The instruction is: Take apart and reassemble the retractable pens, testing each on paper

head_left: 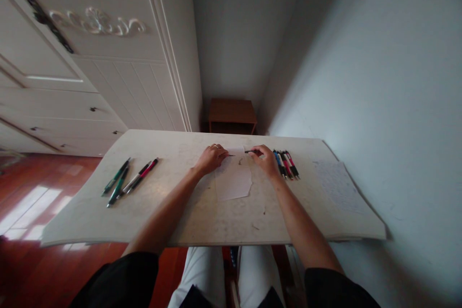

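Over the far middle of the white table, my left hand [212,159] is closed with its fingers pinched together. A thin dark stick [231,155], like a pen refill, pokes out of them to the right. Facing it across a small gap, my right hand [266,159] pinches a short black pen part [249,152] that points left. Below and between the hands lies a sheet of white paper [234,184] with a torn edge. A small dark bit [240,161] rests near its top.
Several click pens [286,164] lie side by side right of my right hand. More pens [124,180], green, white and pink, lie on the table's left. A written sheet [337,184] is at the right, near the wall. A brown stool [233,111] stands beyond the table [144,221].
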`<act>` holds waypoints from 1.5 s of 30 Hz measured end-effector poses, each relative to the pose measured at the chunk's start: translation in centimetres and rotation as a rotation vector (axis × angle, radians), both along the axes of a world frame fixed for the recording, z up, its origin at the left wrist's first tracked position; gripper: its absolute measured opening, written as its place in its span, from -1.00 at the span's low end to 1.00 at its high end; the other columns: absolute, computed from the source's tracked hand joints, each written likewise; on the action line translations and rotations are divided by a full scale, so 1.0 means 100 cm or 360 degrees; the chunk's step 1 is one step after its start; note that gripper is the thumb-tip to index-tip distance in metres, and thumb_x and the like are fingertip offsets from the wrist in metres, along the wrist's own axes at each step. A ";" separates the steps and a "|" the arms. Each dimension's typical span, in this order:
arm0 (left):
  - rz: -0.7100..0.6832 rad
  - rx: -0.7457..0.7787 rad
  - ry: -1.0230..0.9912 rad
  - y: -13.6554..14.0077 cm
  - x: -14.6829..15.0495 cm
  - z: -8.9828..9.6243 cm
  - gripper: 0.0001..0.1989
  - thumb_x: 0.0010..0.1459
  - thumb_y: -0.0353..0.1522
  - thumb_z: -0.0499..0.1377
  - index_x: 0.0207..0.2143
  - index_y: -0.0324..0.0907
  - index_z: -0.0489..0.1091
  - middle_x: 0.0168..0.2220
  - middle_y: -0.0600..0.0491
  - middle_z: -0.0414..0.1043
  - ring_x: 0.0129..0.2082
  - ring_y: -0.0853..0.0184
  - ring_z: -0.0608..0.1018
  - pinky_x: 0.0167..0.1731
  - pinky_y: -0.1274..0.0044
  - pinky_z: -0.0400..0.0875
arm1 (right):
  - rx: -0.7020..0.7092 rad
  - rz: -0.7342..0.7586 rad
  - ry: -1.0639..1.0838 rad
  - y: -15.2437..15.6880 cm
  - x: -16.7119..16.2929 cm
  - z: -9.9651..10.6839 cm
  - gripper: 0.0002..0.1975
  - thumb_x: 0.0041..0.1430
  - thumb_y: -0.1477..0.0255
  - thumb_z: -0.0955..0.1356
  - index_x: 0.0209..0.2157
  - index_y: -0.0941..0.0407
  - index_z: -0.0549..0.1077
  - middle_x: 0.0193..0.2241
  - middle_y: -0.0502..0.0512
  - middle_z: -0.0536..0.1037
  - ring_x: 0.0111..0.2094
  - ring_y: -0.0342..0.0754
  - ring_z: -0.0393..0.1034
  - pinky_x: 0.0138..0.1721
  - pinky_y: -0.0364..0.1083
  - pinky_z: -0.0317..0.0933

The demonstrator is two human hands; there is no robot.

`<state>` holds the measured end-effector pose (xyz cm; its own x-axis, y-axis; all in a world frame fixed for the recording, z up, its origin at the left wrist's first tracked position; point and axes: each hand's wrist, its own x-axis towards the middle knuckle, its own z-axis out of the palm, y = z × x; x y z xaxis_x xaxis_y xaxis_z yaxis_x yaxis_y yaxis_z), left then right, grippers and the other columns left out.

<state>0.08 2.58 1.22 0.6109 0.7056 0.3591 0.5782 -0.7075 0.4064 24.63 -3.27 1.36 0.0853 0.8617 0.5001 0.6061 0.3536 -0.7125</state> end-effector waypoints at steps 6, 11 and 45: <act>0.0040 -0.0107 -0.0139 0.002 -0.004 0.002 -0.71 0.31 -0.28 0.03 -0.22 -0.18 0.53 -0.25 -0.04 0.54 -0.22 0.24 0.53 -0.14 0.45 0.38 | 0.0017 -0.0035 0.0073 0.002 0.004 -0.002 -0.80 0.09 0.30 0.38 -0.33 0.14 0.53 -0.40 0.09 0.54 -0.43 -0.08 0.37 -0.30 -0.09 0.29; 0.0091 -0.0066 -0.0309 0.004 -0.008 0.002 -0.70 0.32 -0.26 0.02 -0.25 -0.19 0.52 -0.28 -0.03 0.55 -0.24 0.25 0.53 -0.14 0.46 0.38 | -0.0055 -0.0019 0.0004 0.003 0.007 -0.007 -0.78 0.08 0.30 0.38 -0.31 0.15 0.55 -0.39 0.11 0.55 -0.44 -0.08 0.37 -0.32 -0.09 0.29; 0.0434 -0.0118 -0.0593 0.003 -0.035 -0.006 -0.68 0.27 -0.22 0.03 -0.30 -0.19 0.51 -0.33 -0.02 0.54 -0.34 0.31 0.51 -0.24 0.49 0.40 | -0.0242 -0.0088 0.0142 0.006 0.005 -0.016 -0.56 0.02 0.07 0.40 -0.30 0.19 0.57 -0.35 0.21 0.61 -0.39 -0.02 0.42 -0.28 -0.04 0.30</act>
